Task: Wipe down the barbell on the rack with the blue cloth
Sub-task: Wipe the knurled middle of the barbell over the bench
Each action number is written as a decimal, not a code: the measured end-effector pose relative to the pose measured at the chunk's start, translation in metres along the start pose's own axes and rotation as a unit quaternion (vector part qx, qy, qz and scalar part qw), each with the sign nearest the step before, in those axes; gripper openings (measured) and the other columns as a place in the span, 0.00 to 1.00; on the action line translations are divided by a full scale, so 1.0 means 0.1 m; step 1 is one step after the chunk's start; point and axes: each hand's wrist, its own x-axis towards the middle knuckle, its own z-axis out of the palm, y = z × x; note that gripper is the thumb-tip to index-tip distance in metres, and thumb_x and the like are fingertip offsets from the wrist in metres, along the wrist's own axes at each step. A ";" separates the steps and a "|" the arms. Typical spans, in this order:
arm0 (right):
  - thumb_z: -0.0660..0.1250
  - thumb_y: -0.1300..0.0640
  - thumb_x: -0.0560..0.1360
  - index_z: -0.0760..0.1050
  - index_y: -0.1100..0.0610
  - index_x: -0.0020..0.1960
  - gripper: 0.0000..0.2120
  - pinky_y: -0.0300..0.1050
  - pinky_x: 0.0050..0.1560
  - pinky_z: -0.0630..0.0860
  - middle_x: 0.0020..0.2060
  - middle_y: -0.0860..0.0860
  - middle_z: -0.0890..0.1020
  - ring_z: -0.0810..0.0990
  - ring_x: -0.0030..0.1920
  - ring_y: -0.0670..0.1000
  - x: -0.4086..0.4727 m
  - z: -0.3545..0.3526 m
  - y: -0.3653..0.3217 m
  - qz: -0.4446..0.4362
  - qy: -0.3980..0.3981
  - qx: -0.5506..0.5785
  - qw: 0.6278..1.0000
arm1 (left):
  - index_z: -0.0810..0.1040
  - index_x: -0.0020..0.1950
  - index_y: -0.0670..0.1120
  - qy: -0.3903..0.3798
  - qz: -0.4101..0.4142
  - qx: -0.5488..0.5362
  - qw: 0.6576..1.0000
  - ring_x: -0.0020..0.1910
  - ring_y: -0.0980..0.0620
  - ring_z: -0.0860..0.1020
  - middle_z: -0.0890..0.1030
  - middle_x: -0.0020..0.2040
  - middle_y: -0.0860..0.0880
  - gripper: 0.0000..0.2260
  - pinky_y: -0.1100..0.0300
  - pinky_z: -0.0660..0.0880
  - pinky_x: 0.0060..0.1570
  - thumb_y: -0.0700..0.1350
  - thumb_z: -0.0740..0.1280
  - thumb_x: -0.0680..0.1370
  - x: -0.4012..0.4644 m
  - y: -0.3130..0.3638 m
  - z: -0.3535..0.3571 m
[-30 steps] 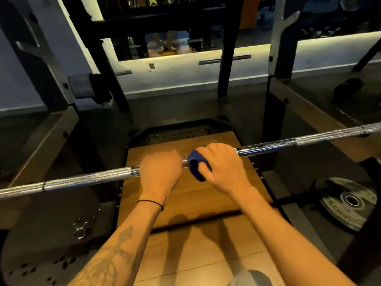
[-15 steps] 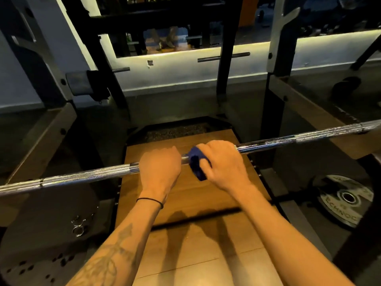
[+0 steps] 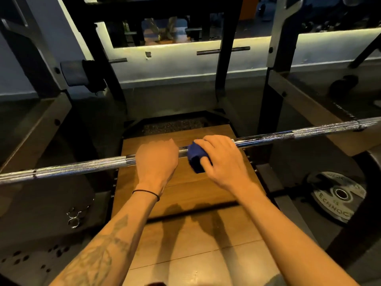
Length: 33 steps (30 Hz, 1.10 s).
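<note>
A chrome barbell (image 3: 82, 167) runs across the view from lower left to upper right, resting on the rack. My left hand (image 3: 156, 162) grips the bar's smooth middle from above. Just to its right, my right hand (image 3: 222, 159) holds the blue cloth (image 3: 196, 158) wrapped over the bar, fingers curled round it. A short stretch of bare bar shows between the two hands. The cloth's far side is hidden by my fingers.
Dark rack uprights (image 3: 276, 79) stand behind the bar. A wooden platform (image 3: 185, 193) lies below. A weight plate (image 3: 338, 195) leans at the lower right. Spring collars (image 3: 75, 217) lie on the floor at the lower left. A lit mirror wall (image 3: 185, 58) is at the back.
Both hands keep their places on the bar. The view has shifted slightly, and the cloth looks a little more bunched under my right hand.
</note>
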 end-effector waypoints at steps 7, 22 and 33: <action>0.58 0.56 0.77 0.70 0.55 0.43 0.05 0.59 0.63 0.69 0.40 0.49 0.71 0.73 0.48 0.55 -0.04 -0.05 0.17 0.291 0.214 0.005 0.932 | 0.70 0.31 0.48 0.008 -0.012 -0.021 1.000 0.27 0.50 0.67 0.69 0.28 0.51 0.24 0.55 0.64 0.33 0.52 0.48 0.84 0.00 0.02 -0.01; 0.59 0.54 0.76 0.71 0.57 0.39 0.09 0.58 0.48 0.68 0.37 0.58 0.76 0.73 0.42 0.61 -0.07 -0.17 0.35 0.236 0.146 -0.028 0.960 | 0.73 0.28 0.45 0.039 0.009 -0.015 0.999 0.24 0.45 0.70 0.73 0.24 0.47 0.20 0.55 0.68 0.29 0.45 0.62 0.81 0.00 0.02 -0.08; 0.61 0.53 0.76 0.79 0.58 0.56 0.14 0.55 0.45 0.70 0.44 0.56 0.80 0.77 0.45 0.60 0.06 -0.03 0.10 -0.020 0.010 -0.037 0.999 | 0.74 0.29 0.45 0.050 0.000 -0.004 0.999 0.24 0.45 0.70 0.72 0.25 0.47 0.22 0.55 0.61 0.32 0.48 0.58 0.83 -0.01 0.02 -0.01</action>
